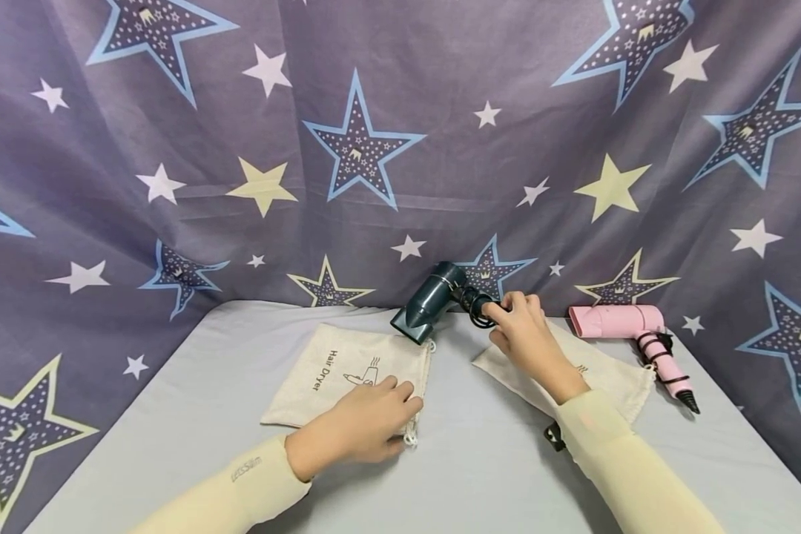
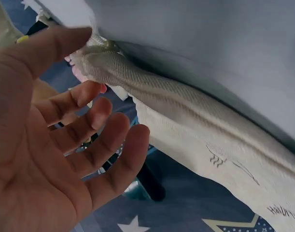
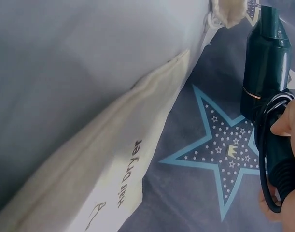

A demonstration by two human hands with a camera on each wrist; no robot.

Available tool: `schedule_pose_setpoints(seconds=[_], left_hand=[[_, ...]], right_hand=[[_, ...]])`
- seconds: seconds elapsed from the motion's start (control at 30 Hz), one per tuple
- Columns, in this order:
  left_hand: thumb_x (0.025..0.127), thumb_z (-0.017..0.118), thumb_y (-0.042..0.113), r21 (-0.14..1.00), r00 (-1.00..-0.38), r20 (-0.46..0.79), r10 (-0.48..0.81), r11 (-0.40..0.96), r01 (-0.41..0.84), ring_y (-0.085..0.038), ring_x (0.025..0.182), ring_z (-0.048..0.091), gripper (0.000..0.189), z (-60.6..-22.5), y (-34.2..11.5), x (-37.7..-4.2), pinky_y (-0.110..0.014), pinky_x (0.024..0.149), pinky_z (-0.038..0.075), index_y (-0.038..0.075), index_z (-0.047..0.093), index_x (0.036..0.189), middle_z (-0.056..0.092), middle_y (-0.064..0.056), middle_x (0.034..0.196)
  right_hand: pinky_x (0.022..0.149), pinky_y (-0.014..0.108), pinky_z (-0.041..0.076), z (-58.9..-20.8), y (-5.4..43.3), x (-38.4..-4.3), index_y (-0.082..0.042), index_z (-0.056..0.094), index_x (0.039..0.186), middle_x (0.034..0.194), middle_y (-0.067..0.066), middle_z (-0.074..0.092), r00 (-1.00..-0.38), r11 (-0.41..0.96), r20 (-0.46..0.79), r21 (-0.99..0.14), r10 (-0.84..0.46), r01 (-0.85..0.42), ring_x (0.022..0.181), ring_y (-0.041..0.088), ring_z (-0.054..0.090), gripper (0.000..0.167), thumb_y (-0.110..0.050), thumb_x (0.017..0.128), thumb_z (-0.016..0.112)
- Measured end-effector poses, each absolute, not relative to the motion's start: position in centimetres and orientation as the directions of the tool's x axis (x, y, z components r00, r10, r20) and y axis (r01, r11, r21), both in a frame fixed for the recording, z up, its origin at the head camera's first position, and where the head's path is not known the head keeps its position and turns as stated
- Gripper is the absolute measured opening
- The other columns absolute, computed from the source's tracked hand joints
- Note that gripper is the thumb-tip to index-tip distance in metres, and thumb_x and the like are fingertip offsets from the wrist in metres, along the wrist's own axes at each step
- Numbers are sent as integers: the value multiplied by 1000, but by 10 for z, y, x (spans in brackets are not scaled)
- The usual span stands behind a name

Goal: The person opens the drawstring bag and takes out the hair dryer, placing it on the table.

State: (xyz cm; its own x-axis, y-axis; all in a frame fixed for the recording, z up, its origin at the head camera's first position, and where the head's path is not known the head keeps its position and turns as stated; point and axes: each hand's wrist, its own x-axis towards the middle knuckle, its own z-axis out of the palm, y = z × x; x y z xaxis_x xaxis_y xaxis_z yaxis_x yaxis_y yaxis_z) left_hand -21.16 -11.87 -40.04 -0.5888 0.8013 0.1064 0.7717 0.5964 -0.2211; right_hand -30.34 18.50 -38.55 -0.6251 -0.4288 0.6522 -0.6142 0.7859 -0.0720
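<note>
A dark green hair dryer [image 1: 434,297] is up at the back of the table, its nozzle over the far corner of a cream drawstring bag [image 1: 327,363]. My right hand [image 1: 523,337] grips its handle, where a black cord is bundled, as the right wrist view shows. That left bag lies flat, printed "Hair Dryer", its drawstring end to the right. Over this end is my left hand [image 1: 374,419]. In the left wrist view its fingers are spread apart with nothing held, thumb and fingertips close to the bag's mouth [image 2: 96,63].
Beneath my right forearm lies a second cream bag [image 1: 610,371]. A pink hair dryer [image 1: 617,321] with a black cord wound on its handle rests at the right. A small black object [image 1: 554,436] shows beside my right sleeve. Star-patterned cloth [image 1: 400,148] hangs behind the table.
</note>
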Motion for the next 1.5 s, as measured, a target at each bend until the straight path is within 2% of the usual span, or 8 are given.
schedule_pose_setpoints(seconds=[0.17,0.33,0.5,0.73,0.93,1.13,1.3,1.5], left_hand=[[80,78,27,-249,-569,119,814,579,776,-17,82,57,31,-403,-110,-214,-30,52,47,17,61,104,58,2,95],[79,77,30,-257,-572,68,818,568,782,-15,78,54,28,-402,-107,-211,-30,51,46,16,61,98,56,3,89],[78,74,29,-205,-592,-4,806,579,789,-14,76,52,26,-399,-110,-206,-31,52,45,17,61,98,53,5,87],[73,72,23,-140,-604,-63,795,592,794,-11,72,48,25,-395,-125,-194,-30,53,42,19,61,95,51,7,84],[71,72,20,-90,-610,-95,787,604,792,-10,73,46,25,-395,-138,-189,-28,53,41,22,59,93,48,9,84],[68,71,16,-14,-600,-128,789,604,797,-7,71,44,26,-393,-149,-184,-25,52,39,26,50,81,43,12,79],[64,70,12,63,-591,-139,795,603,795,-6,66,43,28,-393,-157,-184,-24,50,37,25,47,74,42,13,75],[61,69,11,67,-574,-139,807,586,808,-6,64,42,29,-393,-158,-182,-23,51,36,25,47,73,41,14,73]], right_hand=[[72,52,39,-385,176,-306,-15,62,111,102,20,50,-611,779,661,-64,-435,-624,87,42,44,36,1,79,70],[70,51,40,-384,165,-306,-16,62,112,102,18,48,-645,787,643,-103,-413,-608,87,40,42,37,0,80,71],[66,50,40,-387,152,-305,-15,62,108,98,16,48,-668,807,641,-125,-378,-577,84,39,41,33,-1,80,73],[64,49,41,-396,123,-305,-12,58,100,94,18,50,-660,839,682,-127,-314,-530,81,38,43,33,-5,78,80],[62,49,41,-399,104,-302,-12,57,99,94,17,50,-704,863,658,-161,-268,-479,80,37,43,29,-7,81,79],[64,51,40,-403,92,-300,-13,58,102,96,18,50,-727,863,636,-188,-257,-469,83,38,43,33,-5,78,79],[66,49,40,-405,84,-299,-14,58,105,101,19,51,-779,874,577,-214,-247,-436,88,39,44,34,-7,81,81],[66,47,40,-406,79,-297,-15,60,111,106,20,52,-831,885,507,-246,-230,-395,94,40,44,33,-10,85,81]])
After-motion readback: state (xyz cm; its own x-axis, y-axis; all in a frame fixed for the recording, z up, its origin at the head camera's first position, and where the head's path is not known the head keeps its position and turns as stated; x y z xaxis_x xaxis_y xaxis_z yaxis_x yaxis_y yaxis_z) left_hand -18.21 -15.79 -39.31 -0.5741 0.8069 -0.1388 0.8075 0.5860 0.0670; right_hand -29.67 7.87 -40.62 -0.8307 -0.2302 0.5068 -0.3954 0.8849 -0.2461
